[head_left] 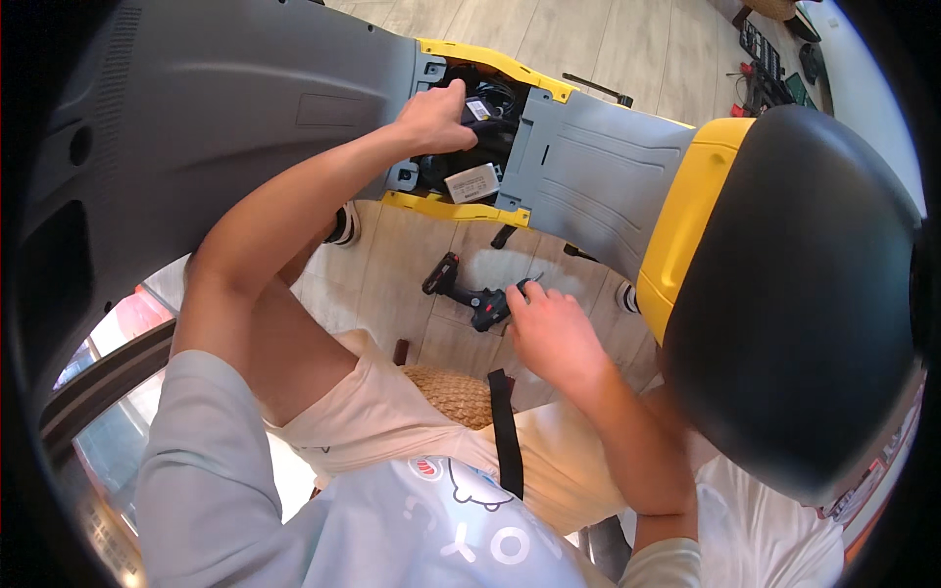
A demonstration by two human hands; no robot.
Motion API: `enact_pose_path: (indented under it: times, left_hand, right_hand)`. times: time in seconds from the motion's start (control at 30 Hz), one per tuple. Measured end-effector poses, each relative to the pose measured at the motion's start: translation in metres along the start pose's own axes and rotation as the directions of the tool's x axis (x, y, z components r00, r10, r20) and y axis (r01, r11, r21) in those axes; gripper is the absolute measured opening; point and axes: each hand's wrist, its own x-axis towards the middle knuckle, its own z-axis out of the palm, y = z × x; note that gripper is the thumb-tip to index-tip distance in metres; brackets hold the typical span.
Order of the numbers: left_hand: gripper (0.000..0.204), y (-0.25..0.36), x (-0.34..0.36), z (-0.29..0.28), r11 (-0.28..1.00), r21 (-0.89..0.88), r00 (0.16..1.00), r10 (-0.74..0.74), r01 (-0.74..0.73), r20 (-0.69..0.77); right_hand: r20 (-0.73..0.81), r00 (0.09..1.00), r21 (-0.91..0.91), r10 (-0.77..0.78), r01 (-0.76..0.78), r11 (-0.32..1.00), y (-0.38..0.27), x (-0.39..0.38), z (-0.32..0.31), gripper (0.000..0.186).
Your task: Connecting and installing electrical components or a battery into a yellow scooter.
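Note:
My left hand (438,119) reaches into an uncovered compartment (522,122) in the footboard of a grey and yellow scooter (608,162). Its thumb and forefinger are spread beside black parts bearing a white label (477,110); the other fingertips are hidden. Nearby in the compartment sit black cables (498,95) and a silvery box (472,183). Below the footboard a dark cordless drill (461,292) appears to lie on the floor. My right hand (554,328) overlaps its front end, fingers bent and thumb apart. Whether it touches the drill I cannot tell.
The scooter's black seat (809,294) rises on the right, its grey front panel (265,78) on the left. A woven seat (446,394) is under me. Tools and a case (769,73) lie on the wood-look floor (613,49) at the far right.

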Motion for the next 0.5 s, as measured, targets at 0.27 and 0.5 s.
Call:
enact_pose_path:
  times: [0.27,0.5]
  left_hand:
    - [0.059,-0.012,-0.082,-0.022,0.846,-0.452,0.959,-0.245,0.284,0.143]
    - [0.032,0.003,-0.108,-0.037,-0.03,-0.899,0.876,-0.217,0.436,0.432]
  right_hand:
    - [0.053,0.999,0.027,-0.004,0.002,1.0,-0.004,-0.003,-0.008,0.037]
    - [0.092,0.995,0.069,0.025,-0.031,0.997,0.005,0.003,-0.002,0.039]
